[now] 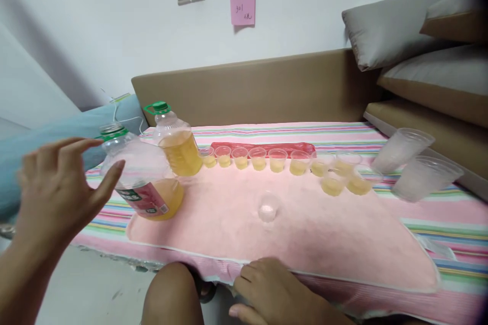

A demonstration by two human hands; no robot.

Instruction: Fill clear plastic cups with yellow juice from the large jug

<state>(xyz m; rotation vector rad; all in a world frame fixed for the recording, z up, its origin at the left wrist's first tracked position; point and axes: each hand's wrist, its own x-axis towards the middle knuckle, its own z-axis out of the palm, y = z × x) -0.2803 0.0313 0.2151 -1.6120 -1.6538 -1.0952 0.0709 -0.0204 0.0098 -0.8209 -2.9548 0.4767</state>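
My left hand (64,183) is raised at the left, thumb and fingers apart. It is beside the neck of a large clear bottle (148,198), uncapped, with a pink label and yellow liquid low inside. I cannot tell whether the fingertips touch it. Behind stands a second bottle (179,150) with a green cap and handle, holding more yellow liquid. My right hand (270,289) is low at the bed's front edge, fingers curled; what is under them is hidden. Beyond it, a small clear plastic cup (268,207) without visible yellow liquid stands on a pink mat (229,223).
Several small cups (257,159) of yellow liquid form a row, with more clustered at its right end (331,185). A red package (263,150) lies behind them. Two stacks of cups (402,150) lean at the right, near piled cushions (404,30). A brown headboard (247,89) backs the bed.
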